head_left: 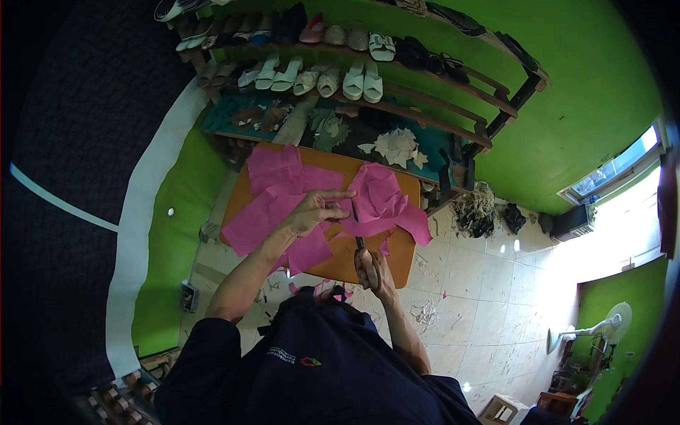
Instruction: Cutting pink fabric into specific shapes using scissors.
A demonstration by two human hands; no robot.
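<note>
Right hand [372,270] closed around a slim dark tool [360,241], its long axis toward twelve o'clock.
Left hand [312,214], part-curled, whether pinching I cannot tell, is nearer the crumpled pink piece [379,196], at its three o'clock on the orange table [398,263].

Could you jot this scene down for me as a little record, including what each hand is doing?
Left hand: at the pink sheets; exact grip unclear
Right hand: gripping a dark slim tool, probably scissors
Table: orange-brown, beneath the pink sheets
Beyond the table: shoes on a rack
Floor: pale tiles, scattered scraps
</note>
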